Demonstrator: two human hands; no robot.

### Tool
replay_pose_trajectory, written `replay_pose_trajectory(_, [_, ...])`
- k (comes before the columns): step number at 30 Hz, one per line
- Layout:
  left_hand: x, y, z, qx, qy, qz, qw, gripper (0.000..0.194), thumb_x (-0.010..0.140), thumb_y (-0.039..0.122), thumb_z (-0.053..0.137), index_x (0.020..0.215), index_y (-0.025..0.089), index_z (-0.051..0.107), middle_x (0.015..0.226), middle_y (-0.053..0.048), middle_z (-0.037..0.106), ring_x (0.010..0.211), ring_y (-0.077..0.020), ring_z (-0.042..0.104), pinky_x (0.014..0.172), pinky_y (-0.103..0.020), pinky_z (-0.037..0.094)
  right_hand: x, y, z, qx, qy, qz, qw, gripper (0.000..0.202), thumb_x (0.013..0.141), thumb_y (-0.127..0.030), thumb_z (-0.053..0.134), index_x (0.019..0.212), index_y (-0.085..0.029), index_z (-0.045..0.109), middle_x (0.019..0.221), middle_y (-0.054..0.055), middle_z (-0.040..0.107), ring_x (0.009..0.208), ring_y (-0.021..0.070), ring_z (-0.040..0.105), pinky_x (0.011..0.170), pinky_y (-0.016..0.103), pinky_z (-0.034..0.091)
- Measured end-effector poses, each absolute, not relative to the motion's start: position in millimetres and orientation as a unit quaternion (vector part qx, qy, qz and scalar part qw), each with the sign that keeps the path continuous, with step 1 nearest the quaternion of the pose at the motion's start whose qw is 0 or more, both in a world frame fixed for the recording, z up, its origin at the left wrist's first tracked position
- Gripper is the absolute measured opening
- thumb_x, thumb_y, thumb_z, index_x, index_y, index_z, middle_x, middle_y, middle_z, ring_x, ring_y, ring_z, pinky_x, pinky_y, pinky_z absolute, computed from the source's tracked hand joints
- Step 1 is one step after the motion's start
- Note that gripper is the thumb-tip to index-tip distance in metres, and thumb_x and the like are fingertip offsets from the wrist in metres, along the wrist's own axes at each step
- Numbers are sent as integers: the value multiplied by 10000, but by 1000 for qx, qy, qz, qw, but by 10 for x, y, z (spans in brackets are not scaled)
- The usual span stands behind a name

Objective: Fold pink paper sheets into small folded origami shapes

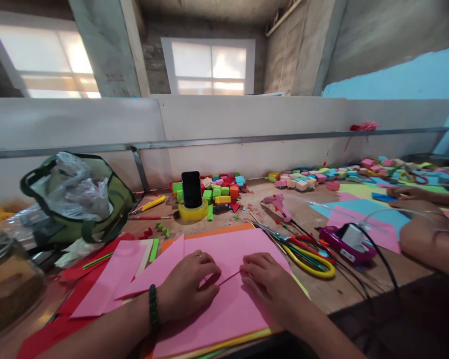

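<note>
Both hands rest over a stack of coloured paper sheets topped with pink [224, 316]. My left hand [189, 284], with a green bead bracelet [153, 305] at the wrist, has its thumb and fingers closed on a small pink paper piece [230, 276]. At the other end of that piece, the bent fingers of my right hand [267, 279] pinch it. Its edge shows as a thin dark line between the hands; the rest blends with the sheet beneath. Left of my left hand lie more pink sheets [114, 271] over red paper [41, 331].
Behind stand a phone [191, 188] on a yellow tape roll [193, 212] and folded paper blocks [221, 192]. Yellow-handled scissors [310, 264], a pink glue gun [280, 205] and a purple power strip [347, 247] lie right. A co-worker's arm [430, 239] reaches in; a green bag [78, 199] stands left.
</note>
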State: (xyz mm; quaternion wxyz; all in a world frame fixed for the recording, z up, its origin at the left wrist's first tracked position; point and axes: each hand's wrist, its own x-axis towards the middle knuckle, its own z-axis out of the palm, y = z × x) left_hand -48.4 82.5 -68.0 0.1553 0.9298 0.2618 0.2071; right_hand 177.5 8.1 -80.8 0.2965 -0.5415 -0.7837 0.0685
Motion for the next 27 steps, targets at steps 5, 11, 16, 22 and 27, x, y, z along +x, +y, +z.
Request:
replay_pose_trajectory(5, [-487,819,-695,930,262,201,163,126,782,205,583,879,203,663,952,-73,618,870,-195,539,784,-315,428,1830,176,-567,-596,-770,26,228,438,917,-262,450,1352,-220,489,1140,126,647,1044,257,586,867,401,491])
replay_pose_trajectory(11, [-476,815,-626,931,267,190,159,129,783,204,572,885,199,651,914,-69,608,849,-195,529,769,-314,424,1845,457,-16,-581,-808,14,97,344,905,-336,483,1201,-244,631,1036,94,706,941,265,651,777,346,475])
replay_pose_trajectory(16, [-466,805,-657,932,265,196,151,103,775,186,571,848,202,643,873,-58,605,831,-191,528,759,-311,427,1787,308,-220,-531,-828,44,172,320,915,-278,470,1191,-270,632,1128,75,651,1002,213,616,831,305,463])
replay_pose_trajectory(22, [-490,832,-674,938,232,208,152,146,789,185,570,888,183,678,917,-80,627,844,-188,545,775,-311,443,1897,278,-367,-572,-807,32,144,367,902,-176,443,1209,-250,629,980,75,674,844,201,641,715,286,465])
replay_pose_trajectory(27, [-510,861,-670,942,225,195,156,188,821,225,574,956,194,701,1004,-89,630,916,-198,560,833,-334,455,1972,326,-408,-589,-787,40,178,372,882,-86,429,1152,-180,666,1110,101,660,987,211,609,837,308,461])
